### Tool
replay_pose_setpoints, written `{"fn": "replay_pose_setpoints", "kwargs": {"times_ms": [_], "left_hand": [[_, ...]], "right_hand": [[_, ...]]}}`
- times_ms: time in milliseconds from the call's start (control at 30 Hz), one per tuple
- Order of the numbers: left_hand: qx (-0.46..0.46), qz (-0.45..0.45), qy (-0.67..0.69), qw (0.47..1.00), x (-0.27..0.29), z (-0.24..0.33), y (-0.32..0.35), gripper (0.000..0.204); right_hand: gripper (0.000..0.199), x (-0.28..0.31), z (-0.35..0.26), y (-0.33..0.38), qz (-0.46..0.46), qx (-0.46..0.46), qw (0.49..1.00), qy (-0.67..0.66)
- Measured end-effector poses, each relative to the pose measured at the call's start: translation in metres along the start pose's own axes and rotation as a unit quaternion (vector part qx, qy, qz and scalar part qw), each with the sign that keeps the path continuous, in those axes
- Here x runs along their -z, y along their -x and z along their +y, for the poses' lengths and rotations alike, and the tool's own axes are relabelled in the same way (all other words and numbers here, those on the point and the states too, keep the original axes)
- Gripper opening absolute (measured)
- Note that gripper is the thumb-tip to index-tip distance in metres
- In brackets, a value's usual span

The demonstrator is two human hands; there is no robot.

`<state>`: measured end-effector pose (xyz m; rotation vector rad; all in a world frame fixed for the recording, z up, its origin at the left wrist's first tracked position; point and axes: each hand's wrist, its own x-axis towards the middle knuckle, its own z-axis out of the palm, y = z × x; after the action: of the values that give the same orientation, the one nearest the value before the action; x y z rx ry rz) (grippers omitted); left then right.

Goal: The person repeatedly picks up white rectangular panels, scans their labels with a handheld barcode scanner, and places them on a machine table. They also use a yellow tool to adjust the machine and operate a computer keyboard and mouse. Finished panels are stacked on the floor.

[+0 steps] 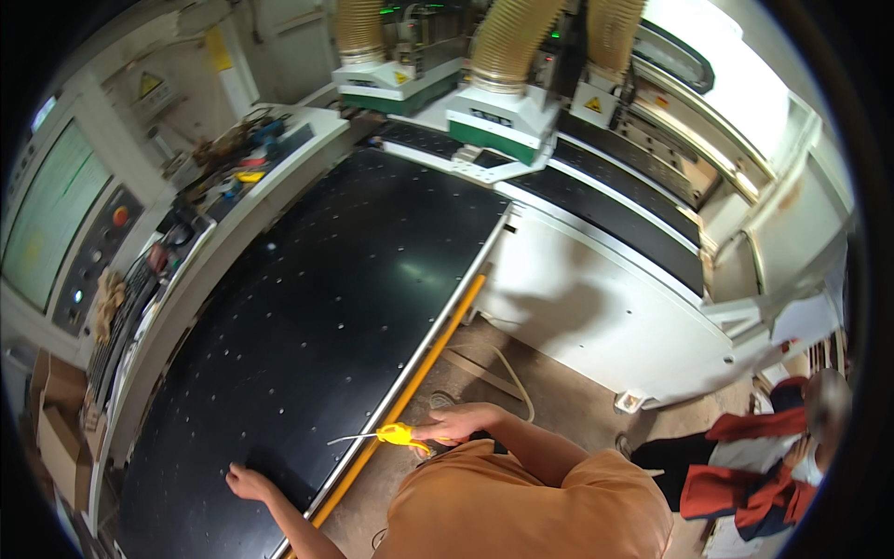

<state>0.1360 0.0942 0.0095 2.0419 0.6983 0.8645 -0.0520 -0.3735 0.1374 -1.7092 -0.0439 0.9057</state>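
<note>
My right hand [456, 424] grips a yellow air blow gun [399, 434] beside the table's right edge. Its thin metal nozzle points left, over the black table top [307, 326]. Low on the left, my left hand [250, 482] is over the same surface with its fingers curled together. What those fingers hold, if anything, is too small to make out. Rows of small pale dots cover the black top. A silver rail and an orange-yellow bar [421, 377] run along its right edge, close to my right hand.
At the far end stand machine heads with green-skirted hoods [498, 126] and ribbed hoses. A side ledge [233, 191] on the left carries tools, beside a control panel [88, 252]. A pale hose [521, 377] curves across the floor. Another person [754, 456] in red and dark clothing is at the right.
</note>
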Motion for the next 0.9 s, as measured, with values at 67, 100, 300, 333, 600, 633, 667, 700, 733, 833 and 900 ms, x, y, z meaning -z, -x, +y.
{"fn": "replay_pose_setpoints", "kwargs": {"times_ms": [67, 100, 300, 333, 600, 633, 667, 700, 733, 833, 900], "left_hand": [[0.016, -0.01, 0.012, 1.0, 0.001, 0.005, 0.0, 0.039], [0.006, -0.011, -0.016, 1.0, 0.003, 0.006, 0.002, 0.04], [0.047, -0.042, 0.026, 0.998, 0.005, 0.017, 0.006, 0.036], [0.048, -0.042, 0.026, 0.998, 0.005, 0.018, 0.007, 0.036], [0.058, -0.043, 0.006, 0.997, 0.007, 0.02, 0.007, 0.036], [0.055, -0.041, 0.022, 0.997, 0.007, 0.02, 0.007, 0.036], [0.053, -0.034, 0.027, 0.998, 0.007, 0.02, 0.007, 0.035], [0.058, -0.031, 0.029, 0.997, 0.007, 0.02, 0.007, 0.035], [0.054, -0.026, 0.031, 0.998, 0.007, 0.02, 0.007, 0.035], [0.061, -0.022, 0.04, 0.997, 0.006, 0.019, 0.008, 0.036], [0.036, -0.009, 0.022, 0.999, 0.005, 0.018, 0.007, 0.037]], "right_hand": [[0.071, -0.002, -0.002, -0.002, -0.026, 0.03, 0.999, 0.011], [0.067, -0.003, 0.0, -0.005, -0.041, 0.053, 0.998, -0.003], [0.057, -0.001, 0.023, -0.027, -0.06, 0.049, 0.995, -0.058], [0.057, -0.002, 0.027, -0.03, -0.024, 0.007, 0.999, -0.038], [0.051, 0.006, 0.06, -0.053, 0.466, 0.051, 0.88, -0.08], [0.052, 0.011, 0.065, -0.053, 0.481, -0.025, 0.871, -0.099], [0.053, 0.015, 0.069, -0.054, 0.509, -0.006, 0.852, -0.121], [0.052, 0.018, 0.073, -0.052, 0.491, -0.007, 0.86, -0.136], [0.05, 0.021, 0.075, -0.051, 0.466, -0.05, 0.866, -0.173], [0.048, 0.019, 0.074, -0.048, 0.43, -0.031, 0.886, -0.17], [0.055, 0.013, 0.067, -0.047, 0.396, 0.015, 0.906, -0.146]]}}
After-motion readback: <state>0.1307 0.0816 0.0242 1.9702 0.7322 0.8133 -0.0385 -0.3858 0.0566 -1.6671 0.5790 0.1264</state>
